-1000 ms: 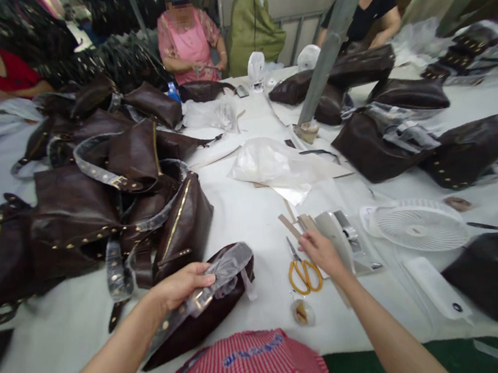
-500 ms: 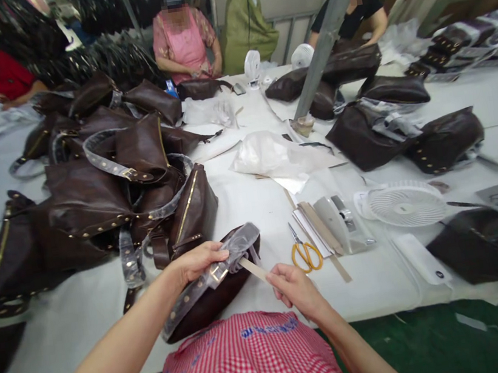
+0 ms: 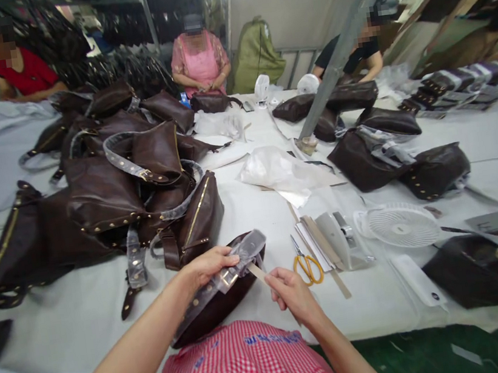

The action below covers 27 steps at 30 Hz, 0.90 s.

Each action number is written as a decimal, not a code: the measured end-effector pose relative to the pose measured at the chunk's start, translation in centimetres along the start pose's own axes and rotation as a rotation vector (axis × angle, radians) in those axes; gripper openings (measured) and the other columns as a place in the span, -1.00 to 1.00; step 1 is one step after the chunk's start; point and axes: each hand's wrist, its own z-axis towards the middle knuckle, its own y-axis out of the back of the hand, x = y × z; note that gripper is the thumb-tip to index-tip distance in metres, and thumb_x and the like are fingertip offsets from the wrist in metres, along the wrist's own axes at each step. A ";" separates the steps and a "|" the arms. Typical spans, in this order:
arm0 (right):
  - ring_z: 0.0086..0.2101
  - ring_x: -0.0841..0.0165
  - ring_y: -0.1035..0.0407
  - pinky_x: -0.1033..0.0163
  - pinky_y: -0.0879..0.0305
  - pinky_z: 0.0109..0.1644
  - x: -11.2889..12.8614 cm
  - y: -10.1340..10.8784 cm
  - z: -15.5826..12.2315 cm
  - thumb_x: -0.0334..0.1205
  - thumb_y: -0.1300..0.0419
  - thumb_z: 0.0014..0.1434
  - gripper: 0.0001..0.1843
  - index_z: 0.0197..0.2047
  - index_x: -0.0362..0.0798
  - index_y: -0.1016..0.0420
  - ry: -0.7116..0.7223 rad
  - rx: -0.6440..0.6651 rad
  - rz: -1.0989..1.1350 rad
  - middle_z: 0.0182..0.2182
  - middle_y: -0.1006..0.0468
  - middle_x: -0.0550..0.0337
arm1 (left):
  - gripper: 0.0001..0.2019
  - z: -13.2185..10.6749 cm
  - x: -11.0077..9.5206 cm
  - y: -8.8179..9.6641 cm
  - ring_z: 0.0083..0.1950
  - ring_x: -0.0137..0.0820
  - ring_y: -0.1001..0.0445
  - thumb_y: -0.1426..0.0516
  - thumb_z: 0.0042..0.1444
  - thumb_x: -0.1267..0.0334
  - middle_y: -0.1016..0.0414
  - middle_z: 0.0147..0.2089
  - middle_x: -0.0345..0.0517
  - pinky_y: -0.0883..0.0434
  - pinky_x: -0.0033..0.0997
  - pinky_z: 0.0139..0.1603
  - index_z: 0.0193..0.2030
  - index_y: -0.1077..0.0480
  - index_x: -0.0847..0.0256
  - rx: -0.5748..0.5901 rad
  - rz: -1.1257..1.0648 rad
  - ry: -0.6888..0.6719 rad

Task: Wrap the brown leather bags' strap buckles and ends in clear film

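The left hand (image 3: 211,266) pinches a dark, gold-studded leather strap wrapped in clear plastic (image 3: 250,246) between thumb and fingers, above the gold buckle. The strap lies over a dark brown leather bag (image 3: 223,309) on the white-covered table (image 3: 252,210), directly in front of the person. The right hand (image 3: 294,293) grips a narrow, flat beige strip (image 3: 255,271) by its near end, the fingers curled in; its far end meets the strap beside the buckle. Blue lettering runs over the red-and-white checked apron (image 3: 250,370), too blurred to read. The round white plastic fan (image 3: 403,226) bears a small central mark, also illegible. A flat grey piece (image 3: 487,222) shows dark marks resembling an "E". Yellow-handled metal scissors (image 3: 308,267) lie near the right hand.
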 end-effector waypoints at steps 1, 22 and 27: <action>-0.78 0.57 -0.10 0.45 0.08 -0.70 0.1 -0.2 0.1 0.11 -0.15 0.01 -0.62 -0.48 -0.06 -0.30 0.006 0.001 0.008 -0.73 -0.36 0.37 | -0.56 0.0 0.1 -0.1 -0.52 -0.45 -0.40 -0.40 -0.33 0.06 -0.51 -0.49 -0.16 -0.29 -0.47 -0.44 -0.35 -0.48 0.33 0.003 -0.004 -0.003; -0.54 0.32 -0.45 0.36 -0.32 -0.58 2.1 -2.7 3.4 -0.11 -0.41 -0.29 -0.55 -0.41 -0.05 -0.26 -0.109 -0.078 0.263 -0.61 -0.50 0.27 | -0.66 0.0 0.4 -2.4 -0.52 -0.47 -0.32 -0.28 -0.21 0.11 -0.46 -0.51 -0.23 -0.20 -0.52 -0.51 -0.28 -0.45 0.26 -0.012 0.067 -0.025; -0.33 0.24 -0.53 0.24 -0.47 -0.38 3.2 -1.1 1.8 -0.03 -0.36 -0.11 -0.57 -0.29 -0.03 -0.26 -0.060 0.164 0.209 -0.39 -0.55 0.18 | -0.80 -0.3 0.2 -2.5 -0.57 -0.52 -0.23 -0.23 -0.12 0.18 -0.35 -0.58 -0.29 -0.15 -0.54 -0.55 -0.39 -0.41 0.26 -0.129 0.128 -0.021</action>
